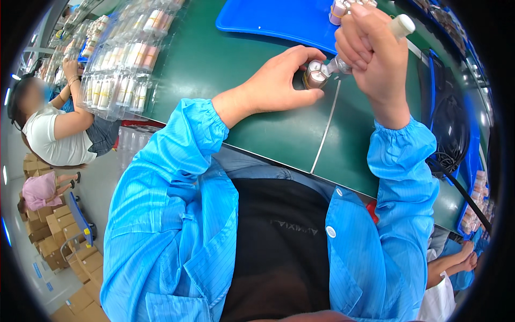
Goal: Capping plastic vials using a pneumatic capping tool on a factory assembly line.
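My left hand (273,80) curves its thumb and fingers round a small bundle of cylinders with white round ends (316,75), holding it on the green tabletop. My right hand (373,51) is closed in a fist round a hand tool (402,26). The tool's cream, rounded end sticks out above the fist, and a shiny, pale tip shows below it, close against the bundle. I cannot tell what kind of tool it is, or whether the tip touches the white ends. Both hands are close together.
A blue tray (279,21) lies beyond my hands, with pink, white-topped cylinders (338,12) at its right. Clear packs of banded tubes (129,59) are stacked on the left. A black bag (450,112) lies at the right. Another person (59,123) works at the left; cardboard boxes (64,225) stand behind.
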`<state>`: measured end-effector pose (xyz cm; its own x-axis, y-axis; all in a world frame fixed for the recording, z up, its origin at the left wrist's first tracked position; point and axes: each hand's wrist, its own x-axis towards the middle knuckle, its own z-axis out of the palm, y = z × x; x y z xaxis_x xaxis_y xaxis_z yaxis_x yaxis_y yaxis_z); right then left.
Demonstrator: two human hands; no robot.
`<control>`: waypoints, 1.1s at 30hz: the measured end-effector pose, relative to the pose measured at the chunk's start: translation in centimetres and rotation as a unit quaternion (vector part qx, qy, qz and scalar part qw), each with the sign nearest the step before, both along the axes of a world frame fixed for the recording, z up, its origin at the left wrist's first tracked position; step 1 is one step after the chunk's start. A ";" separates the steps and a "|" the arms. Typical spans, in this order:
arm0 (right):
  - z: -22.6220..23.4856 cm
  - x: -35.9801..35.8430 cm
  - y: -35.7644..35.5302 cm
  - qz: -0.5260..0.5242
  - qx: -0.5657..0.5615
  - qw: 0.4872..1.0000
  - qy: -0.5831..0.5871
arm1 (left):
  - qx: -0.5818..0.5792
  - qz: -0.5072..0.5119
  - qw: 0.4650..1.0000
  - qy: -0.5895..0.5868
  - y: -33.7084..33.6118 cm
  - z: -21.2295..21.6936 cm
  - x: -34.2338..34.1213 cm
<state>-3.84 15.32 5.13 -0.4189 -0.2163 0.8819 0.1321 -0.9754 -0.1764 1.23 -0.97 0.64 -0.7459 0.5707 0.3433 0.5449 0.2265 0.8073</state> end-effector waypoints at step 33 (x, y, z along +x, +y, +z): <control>5.0 6.4 1.9 -0.497 0.356 0.770 -0.184 | -0.431 0.580 0.684 0.096 -42.4 7.0 -2.0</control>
<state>2.55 17.25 10.11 -0.8827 -0.0010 0.4699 -0.4477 -0.3019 -0.8416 -0.74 -43.36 7.62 -0.8572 -0.3148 0.4076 -0.3281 0.9438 0.0390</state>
